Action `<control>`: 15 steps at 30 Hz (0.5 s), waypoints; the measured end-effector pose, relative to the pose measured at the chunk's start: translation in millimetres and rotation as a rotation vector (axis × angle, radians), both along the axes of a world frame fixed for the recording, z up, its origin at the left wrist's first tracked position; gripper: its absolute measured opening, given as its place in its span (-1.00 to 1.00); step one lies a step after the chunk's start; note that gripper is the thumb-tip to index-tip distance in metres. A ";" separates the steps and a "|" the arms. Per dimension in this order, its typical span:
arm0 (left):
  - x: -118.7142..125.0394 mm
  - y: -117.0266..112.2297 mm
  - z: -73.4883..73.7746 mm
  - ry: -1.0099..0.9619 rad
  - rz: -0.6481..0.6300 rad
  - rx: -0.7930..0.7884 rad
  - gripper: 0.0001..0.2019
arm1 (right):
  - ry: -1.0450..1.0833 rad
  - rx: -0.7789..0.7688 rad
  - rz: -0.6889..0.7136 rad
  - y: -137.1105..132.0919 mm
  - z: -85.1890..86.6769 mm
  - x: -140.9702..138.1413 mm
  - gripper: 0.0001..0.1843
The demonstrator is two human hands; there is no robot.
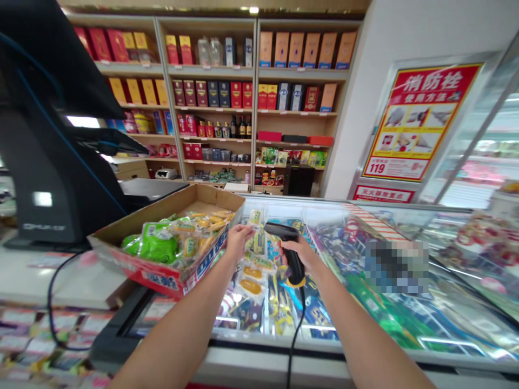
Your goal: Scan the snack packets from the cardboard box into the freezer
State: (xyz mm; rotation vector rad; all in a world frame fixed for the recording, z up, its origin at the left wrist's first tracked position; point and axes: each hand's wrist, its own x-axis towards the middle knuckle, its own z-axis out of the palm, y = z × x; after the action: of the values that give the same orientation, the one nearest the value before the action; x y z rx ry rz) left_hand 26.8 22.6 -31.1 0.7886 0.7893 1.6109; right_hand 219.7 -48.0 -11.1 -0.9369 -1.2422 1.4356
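Observation:
My left hand [239, 241] holds a small clear snack packet [256, 235] upright by its lower part, over the chest freezer. My right hand [299, 255] is shut around the grip of a black handheld barcode scanner [288, 243], whose head points toward the packet. A black cable [297, 335] hangs from the scanner's yellow-ringed base. Left of my hands, an open cardboard box [158, 278] holds many packaged snacks, green and yellow among them. Its near corner is close to my left wrist.
The box rests partly on the glass-topped chest freezer [324, 346], which is full of packaged goods. A black point-of-sale terminal [44, 146] stands on the white counter [36, 275] at left. Wooden shelves [211, 111] of boxed liquor stand behind, and a red-and-yellow poster [421, 121] hangs at right.

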 end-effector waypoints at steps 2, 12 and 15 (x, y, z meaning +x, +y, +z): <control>1.2 0.0 -0.5 -0.035 0.024 0.018 -0.65 | -0.031 0.014 0.032 -1.5 -1.0 -1.3 -0.78; 11.9 -2.5 -1.7 -0.127 0.081 0.078 -0.72 | -0.058 0.036 0.019 -3.1 -1.2 -4.5 -0.78; 12.7 -3.6 -2.4 -0.107 0.069 0.105 -0.66 | -0.055 0.045 0.008 -3.7 -0.9 -5.1 -0.78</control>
State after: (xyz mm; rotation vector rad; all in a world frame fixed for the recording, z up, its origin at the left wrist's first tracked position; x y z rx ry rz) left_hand 39.5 19.0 -33.5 0.7497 0.6659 1.7529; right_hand 214.6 -51.7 -12.0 -0.9474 -1.3153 1.3908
